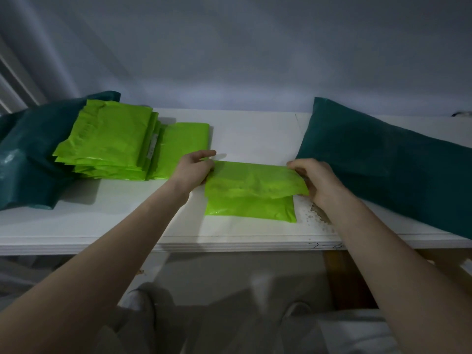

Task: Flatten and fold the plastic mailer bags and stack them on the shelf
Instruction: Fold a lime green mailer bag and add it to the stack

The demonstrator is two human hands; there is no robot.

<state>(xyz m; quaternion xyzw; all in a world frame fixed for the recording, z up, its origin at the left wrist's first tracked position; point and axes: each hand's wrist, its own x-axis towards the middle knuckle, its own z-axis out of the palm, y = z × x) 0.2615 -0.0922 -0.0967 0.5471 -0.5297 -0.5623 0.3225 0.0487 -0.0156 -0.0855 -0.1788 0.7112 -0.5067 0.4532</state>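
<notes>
A white shelf (255, 134) is seen against a pale wall, and its front edge is marked with small dark writing that cannot be read. A stack of green bags (107, 141) is laid at the left part of the shelf, partly over a dark teal bag (25, 159) which is cut off by the left border. Another teal bag (383, 162) is placed at the right and is also cut off. The space under the shelf is dim and blurred. A folded green bag (251, 192) is kept near the front edge, between both hands. Its left side is pinched by the left hand (195, 168), and its upper right corner is gripped by the right hand (316, 180). Both arms are stretched forward.
</notes>
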